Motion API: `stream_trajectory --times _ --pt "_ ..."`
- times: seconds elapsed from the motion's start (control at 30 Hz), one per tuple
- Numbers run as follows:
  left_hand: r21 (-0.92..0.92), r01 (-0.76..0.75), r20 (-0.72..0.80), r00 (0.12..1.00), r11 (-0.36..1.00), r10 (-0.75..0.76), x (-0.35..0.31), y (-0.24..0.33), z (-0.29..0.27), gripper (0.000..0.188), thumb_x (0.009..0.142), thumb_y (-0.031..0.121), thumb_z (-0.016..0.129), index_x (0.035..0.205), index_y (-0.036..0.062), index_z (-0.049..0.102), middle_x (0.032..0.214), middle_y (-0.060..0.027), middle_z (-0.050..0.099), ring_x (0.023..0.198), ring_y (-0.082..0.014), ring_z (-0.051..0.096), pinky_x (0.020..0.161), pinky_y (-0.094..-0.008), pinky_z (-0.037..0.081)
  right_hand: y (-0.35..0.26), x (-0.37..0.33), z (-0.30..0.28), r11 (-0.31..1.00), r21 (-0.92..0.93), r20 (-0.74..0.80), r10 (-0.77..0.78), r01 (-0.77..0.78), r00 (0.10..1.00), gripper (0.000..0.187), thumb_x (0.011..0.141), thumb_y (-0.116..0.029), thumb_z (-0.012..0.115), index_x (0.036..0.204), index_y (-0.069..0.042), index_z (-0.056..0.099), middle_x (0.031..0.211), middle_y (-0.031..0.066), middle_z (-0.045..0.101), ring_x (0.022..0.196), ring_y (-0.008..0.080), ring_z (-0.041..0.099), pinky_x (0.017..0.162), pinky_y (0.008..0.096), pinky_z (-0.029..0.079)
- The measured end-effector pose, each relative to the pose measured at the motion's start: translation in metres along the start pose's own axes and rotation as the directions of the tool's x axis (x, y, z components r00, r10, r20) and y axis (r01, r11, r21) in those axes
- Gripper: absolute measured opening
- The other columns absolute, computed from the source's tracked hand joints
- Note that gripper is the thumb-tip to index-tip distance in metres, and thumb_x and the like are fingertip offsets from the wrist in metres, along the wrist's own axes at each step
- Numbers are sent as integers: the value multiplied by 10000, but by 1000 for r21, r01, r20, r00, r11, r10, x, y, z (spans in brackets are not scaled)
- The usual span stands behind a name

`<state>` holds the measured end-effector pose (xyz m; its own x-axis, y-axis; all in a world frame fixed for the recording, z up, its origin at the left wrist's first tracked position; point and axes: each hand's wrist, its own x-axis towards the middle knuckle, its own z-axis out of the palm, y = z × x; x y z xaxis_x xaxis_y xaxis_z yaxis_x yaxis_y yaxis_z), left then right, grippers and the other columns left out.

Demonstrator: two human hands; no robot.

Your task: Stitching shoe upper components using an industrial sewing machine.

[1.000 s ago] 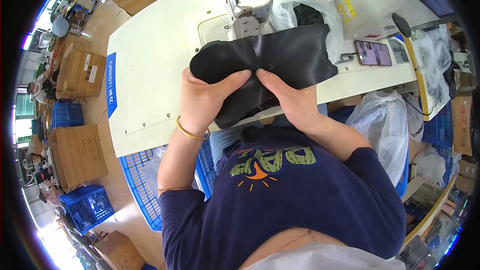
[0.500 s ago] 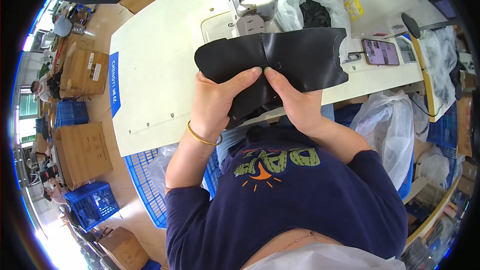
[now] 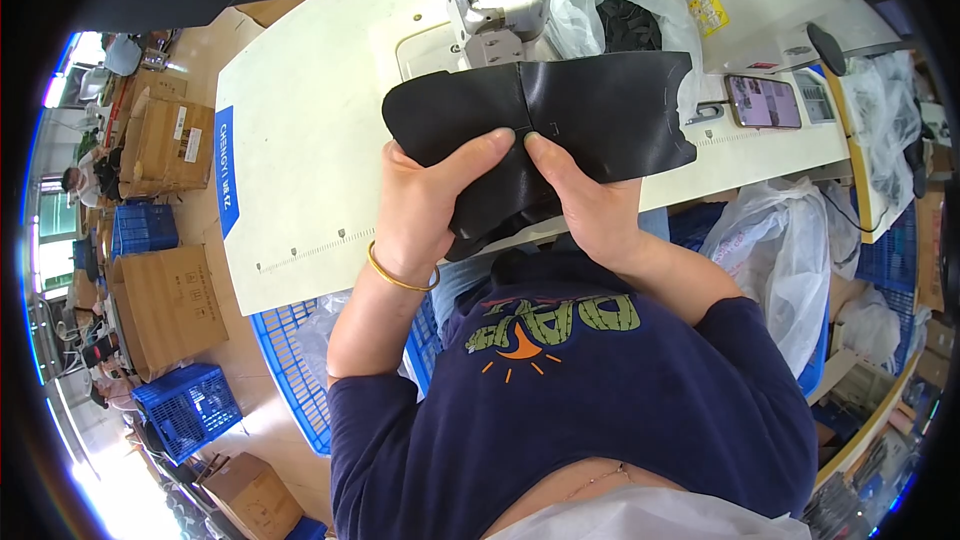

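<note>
Between my hands is a black leather-like piece (image 3: 610, 105) with a seam running down its middle. My left hand (image 3: 425, 195) grips its left part, thumb pressed on the surface beside the seam. On the other side of the seam, my right hand (image 3: 590, 195) grips it the same way, the two thumb tips nearly meeting. The fingers of both hands are hidden beneath the piece. Its lower part folds down between my wrists. Just beyond it stands a sewing machine (image 3: 500, 15).
The white table (image 3: 290, 170) spreads out to the left. A clear bag with black pieces (image 3: 628, 25) lies right of the machine, and a phone (image 3: 763, 102) rests farther right. Blue baskets (image 3: 290, 370) and a plastic bag (image 3: 775, 260) stand below the table edge.
The black piece and my hands have shifted very slightly left in the picture, along with the machine. My grip looks the same.
</note>
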<state>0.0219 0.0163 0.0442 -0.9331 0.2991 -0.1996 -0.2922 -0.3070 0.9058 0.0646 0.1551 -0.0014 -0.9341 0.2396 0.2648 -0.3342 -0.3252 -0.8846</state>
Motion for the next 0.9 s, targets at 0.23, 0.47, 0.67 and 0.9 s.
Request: stream_trajectory --times 0.23,0.47,0.67,0.9 --pt "113 -77 6 997 991 76 2 1 0 165 760 -41 696 920 -20 662 854 -75 680 737 -124 643 669 -251 536 -1 5 0 993 -103 -40 -62 58 997 124 856 -29 625 972 0 592 845 20 598 722 68 560 618 214 461" --pt "65 -47 -25 998 997 49 17 18 0 169 745 -35 703 906 -39 656 839 -92 677 708 -142 650 650 -262 544 -22 23 -7 999 32 -58 46 -44 997 132 948 -139 535 948 -14 578 751 22 574 517 41 479 405 176 355" --pt "45 -11 -1 1000 999 11 30 36 1 193 732 -38 702 916 -56 645 842 -113 674 696 -163 656 641 -275 553 -25 47 -2 998 -25 -86 -51 49 995 119 939 -111 536 977 -2 563 760 31 580 522 57 502 387 188 360" --pt "-9 10 25 1000 1000 -10 35 39 -4 186 751 -34 681 931 -62 641 867 -116 666 717 -180 656 653 -279 552 -30 46 1 1000 6 -69 23 -22 997 111 919 -72 540 987 13 558 738 31 568 510 66 501 386 210 394"
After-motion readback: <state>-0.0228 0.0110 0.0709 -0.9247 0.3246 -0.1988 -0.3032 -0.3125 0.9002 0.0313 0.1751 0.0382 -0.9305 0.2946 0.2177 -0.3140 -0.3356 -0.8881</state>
